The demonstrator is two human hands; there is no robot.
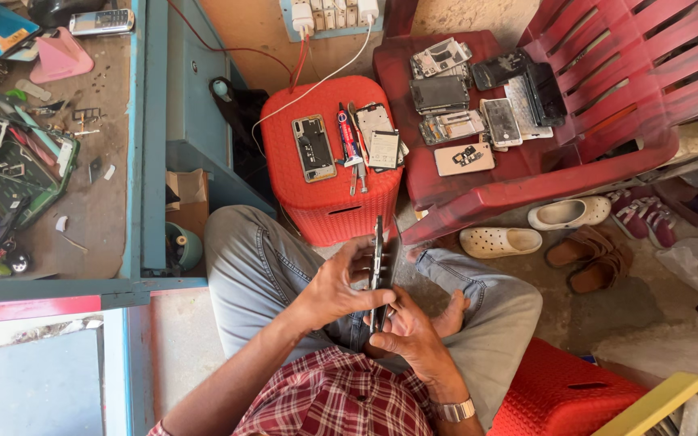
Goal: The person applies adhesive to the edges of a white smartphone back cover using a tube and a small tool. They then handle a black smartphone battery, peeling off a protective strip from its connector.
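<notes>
One phone (378,270), thin, dark, held edge-on over the lap between two hands: left hand (334,289) with fingers curled and pressed on its left face, right hand (404,333) cupping the lower end, fingers closed round it; right wrist carries one metal-band watch (454,411). Beyond, one red woven-plastic stool (330,157) as surface with about three phone parts and a few slim tools; further right, one red slatted plastic chair (575,97) holding roughly eight flat dismantled phones and panels; two pale clogs (533,228) on floor.
</notes>
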